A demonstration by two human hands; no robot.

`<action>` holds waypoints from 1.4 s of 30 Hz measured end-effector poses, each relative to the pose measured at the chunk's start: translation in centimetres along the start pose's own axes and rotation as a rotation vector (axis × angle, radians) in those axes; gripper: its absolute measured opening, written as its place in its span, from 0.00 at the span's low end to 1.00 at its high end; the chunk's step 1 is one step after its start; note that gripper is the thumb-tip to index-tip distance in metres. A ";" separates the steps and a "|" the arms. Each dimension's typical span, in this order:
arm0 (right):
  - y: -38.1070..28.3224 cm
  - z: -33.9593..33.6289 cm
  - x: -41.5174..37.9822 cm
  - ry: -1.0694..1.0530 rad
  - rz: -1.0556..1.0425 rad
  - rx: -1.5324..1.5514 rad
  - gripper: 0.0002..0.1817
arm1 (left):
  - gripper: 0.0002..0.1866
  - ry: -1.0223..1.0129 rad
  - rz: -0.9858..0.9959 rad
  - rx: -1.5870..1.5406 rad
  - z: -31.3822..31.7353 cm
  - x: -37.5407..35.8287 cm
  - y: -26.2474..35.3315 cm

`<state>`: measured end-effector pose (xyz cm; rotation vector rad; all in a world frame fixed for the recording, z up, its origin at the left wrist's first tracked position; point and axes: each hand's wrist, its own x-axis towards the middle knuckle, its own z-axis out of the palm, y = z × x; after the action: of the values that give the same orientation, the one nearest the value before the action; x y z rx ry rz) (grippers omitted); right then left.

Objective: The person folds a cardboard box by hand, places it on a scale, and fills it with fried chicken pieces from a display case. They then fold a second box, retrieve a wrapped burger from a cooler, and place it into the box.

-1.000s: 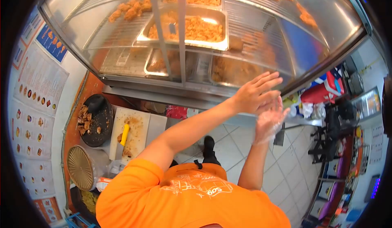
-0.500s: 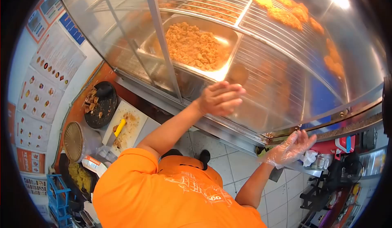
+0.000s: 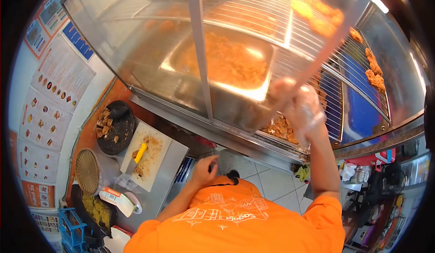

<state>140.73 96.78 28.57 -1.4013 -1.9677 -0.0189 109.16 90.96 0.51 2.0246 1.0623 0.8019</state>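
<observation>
One gloved right hand (image 3: pixel 304 105) at three o'clock meets the door frame (image 3: pixel 334 39), apparently sliding it, which calls for steady guidance; blur hides how tightly its fingers close. The left hand (image 3: pixel 204 173), at six o'clock, is half-curled; whether it holds anything is unclear.

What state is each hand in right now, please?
Left hand: near the waist, fingers loosely curled; whether it holds anything cannot be told.
Right hand: gloved, blurred at the slanting frame bar; its exact grip cannot be told.
</observation>
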 end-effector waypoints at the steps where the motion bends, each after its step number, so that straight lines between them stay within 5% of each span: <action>1: 0.1 0.1 1.7 -0.120 0.081 -0.015 0.12 | 0.20 -0.009 0.003 -0.005 0.2 -1.1 -1.1; 3: 0.4 0.6 5.2 -0.305 0.208 0.092 0.18 | 0.19 -0.293 -0.352 -0.038 0.1 -2.7 -3.9; 4: 0.7 0.9 6.8 -0.370 0.253 0.214 0.23 | 0.19 -0.303 -0.343 -0.021 0.1 -3.4 -5.2; 6: 5.1 4.3 9.7 -0.519 -0.205 -0.093 0.32 | 0.22 -0.498 -0.503 0.167 -0.2 -4.9 -8.2; 7: 4.5 4.8 10.6 -0.490 -0.198 -0.080 0.32 | 0.24 -0.498 -0.526 0.195 -0.1 -6.0 -10.3; 9: 3.0 5.8 12.8 -1.046 0.012 -0.203 0.40 | 0.25 -0.473 -0.579 0.222 -1.2 -7.3 -12.3; 12: 3.9 7.5 13.0 -1.090 -0.011 -0.226 0.40 | 0.24 -0.291 -0.752 0.123 -2.2 -10.0 -15.0; 15: 2.6 6.6 12.4 -1.035 -0.032 -0.178 0.36 | 0.23 -0.132 -0.871 0.080 -2.9 -14.6 -17.3; 18: 3.5 8.0 12.1 -0.947 -0.071 -0.152 0.27 | 0.21 -0.182 -1.067 -0.048 -2.3 -22.5 -24.9; 22: 4.6 10.6 13.8 -0.786 -0.270 -0.275 0.08 | 0.19 -0.243 -1.235 -0.054 -2.3 -26.1 -23.6; 25: 5.8 11.9 16.6 -0.427 -0.055 0.121 0.12 | 0.17 -0.191 -1.316 -0.100 -2.2 -26.2 -22.2; 31: 6.4 18.3 21.1 -0.442 -0.361 0.036 0.13 | 0.14 0.004 -1.433 -0.235 -2.4 -23.7 -21.4; 36: 5.9 21.0 21.7 -0.457 -0.476 0.004 0.13 | 0.13 0.177 -1.304 -0.529 -1.3 -22.4 -22.7; 40: 5.7 22.8 21.2 -0.456 -0.546 0.006 0.14 | 0.15 0.279 -1.342 -0.481 0.9 -23.5 -18.0; 42: 5.9 23.4 20.8 -0.456 -0.579 0.002 0.14 | 0.15 0.034 -1.039 -0.271 3.3 -29.6 -23.3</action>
<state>129.82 125.53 20.31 -0.8340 -2.6942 0.0410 87.93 74.25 -25.89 0.9904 1.6700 0.3730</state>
